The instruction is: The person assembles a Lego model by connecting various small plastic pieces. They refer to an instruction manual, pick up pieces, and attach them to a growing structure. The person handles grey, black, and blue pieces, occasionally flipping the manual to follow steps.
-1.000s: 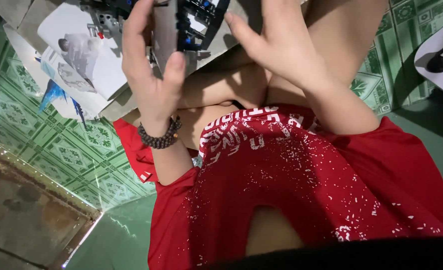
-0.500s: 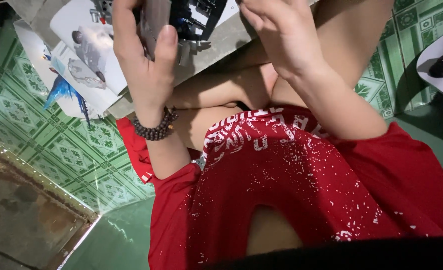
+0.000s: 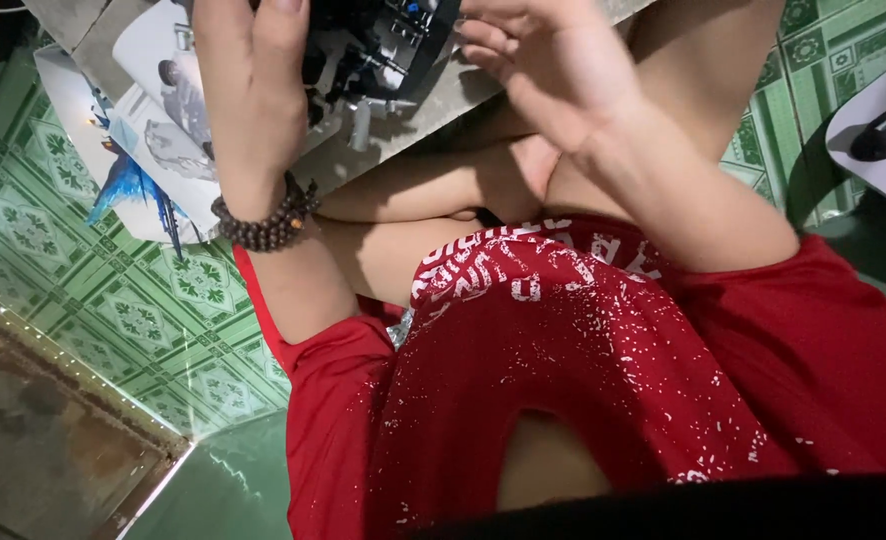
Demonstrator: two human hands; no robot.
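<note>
Model [image 3: 378, 45] of black and grey plastic bricks, knobbly, long axis running across between both sets of fingers | left hand [image 3: 248, 95] fingers wrapped on its near end | right hand [image 3: 548, 70] fingers curled at far end, grip unclear | glossy printed booklet [image 3: 158, 130] beyond left fingers, on green patterned tiles [image 3: 133, 310]

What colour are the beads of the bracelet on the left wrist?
Dark brown: the bead bracelet shows best in the head view, the only one.
</note>
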